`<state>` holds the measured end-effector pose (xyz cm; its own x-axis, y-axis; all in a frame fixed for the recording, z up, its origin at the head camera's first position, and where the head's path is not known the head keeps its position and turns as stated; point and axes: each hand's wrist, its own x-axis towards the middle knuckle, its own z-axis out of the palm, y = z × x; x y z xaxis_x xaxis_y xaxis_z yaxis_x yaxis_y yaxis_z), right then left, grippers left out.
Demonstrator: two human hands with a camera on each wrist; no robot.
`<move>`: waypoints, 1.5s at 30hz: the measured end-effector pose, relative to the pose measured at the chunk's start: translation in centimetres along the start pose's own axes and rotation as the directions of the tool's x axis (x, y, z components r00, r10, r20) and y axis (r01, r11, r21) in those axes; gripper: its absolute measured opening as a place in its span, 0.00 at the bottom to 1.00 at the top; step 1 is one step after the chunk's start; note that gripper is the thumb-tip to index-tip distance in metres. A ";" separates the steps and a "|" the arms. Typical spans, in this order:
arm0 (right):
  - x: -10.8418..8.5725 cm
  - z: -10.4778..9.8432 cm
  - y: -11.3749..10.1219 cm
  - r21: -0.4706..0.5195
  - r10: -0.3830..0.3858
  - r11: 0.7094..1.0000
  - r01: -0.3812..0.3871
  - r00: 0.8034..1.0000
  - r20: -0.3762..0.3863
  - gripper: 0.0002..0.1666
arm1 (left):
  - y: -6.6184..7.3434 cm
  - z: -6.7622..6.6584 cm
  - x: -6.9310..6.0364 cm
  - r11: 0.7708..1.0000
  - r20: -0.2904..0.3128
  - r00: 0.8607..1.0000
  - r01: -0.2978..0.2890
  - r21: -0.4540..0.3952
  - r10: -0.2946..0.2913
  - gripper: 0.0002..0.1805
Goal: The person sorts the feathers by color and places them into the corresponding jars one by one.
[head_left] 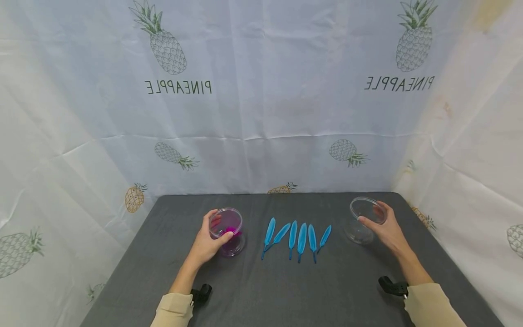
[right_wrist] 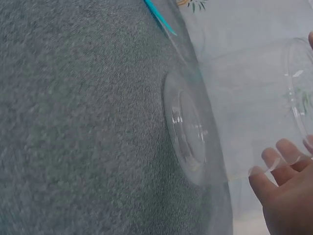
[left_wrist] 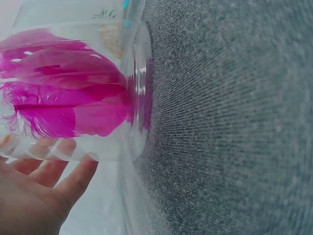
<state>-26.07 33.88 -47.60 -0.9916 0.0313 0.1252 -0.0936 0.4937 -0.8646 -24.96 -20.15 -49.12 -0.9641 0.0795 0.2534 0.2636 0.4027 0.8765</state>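
On the left of the table my left hand (head_left: 207, 241) grips a clear plastic jar (head_left: 234, 246) around its side, thumb near the front. Magenta feathers (left_wrist: 73, 98) stand inside that jar. My right hand (head_left: 389, 230) holds a second clear jar (head_left: 359, 232) at the right, its thumb and fingers around the upper wall; nothing shows inside it. Both jars are upright with their bases on the table. Between them lie several blue feathers (head_left: 302, 237) in a loose row, quills towards me, apart from both hands.
A dark grey cloth (head_left: 286, 295) covers the table. White curtains with pineapple prints (head_left: 261, 104) hang behind it and at both sides. Each wrist wears a black strap device (head_left: 202, 294).
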 end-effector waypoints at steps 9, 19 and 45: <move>-0.7 0.4 0.5 0.002 -0.063 0.998 0.063 0.998 -0.007 0.57 | -0.1 0.0 -0.2 1.000 -0.016 1.000 0.005 0.030 -0.005 0.49; -1.7 1.2 0.8 -0.018 -0.130 0.991 0.129 0.991 -0.030 0.54 | -0.4 -0.3 0.0 0.998 -0.032 0.998 0.054 0.026 -0.053 0.52; -2.4 2.6 1.2 0.097 -0.221 0.968 0.229 0.971 -0.090 0.50 | 0.0 -2.2 -0.1 0.988 -0.091 0.989 0.124 0.095 -0.115 0.57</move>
<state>-24.07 32.11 -50.21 -0.9344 -0.0008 0.3563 -0.3267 0.4009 -0.8559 -24.81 -22.14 -48.24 -0.9810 -0.0505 0.1871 0.1382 0.4940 0.8584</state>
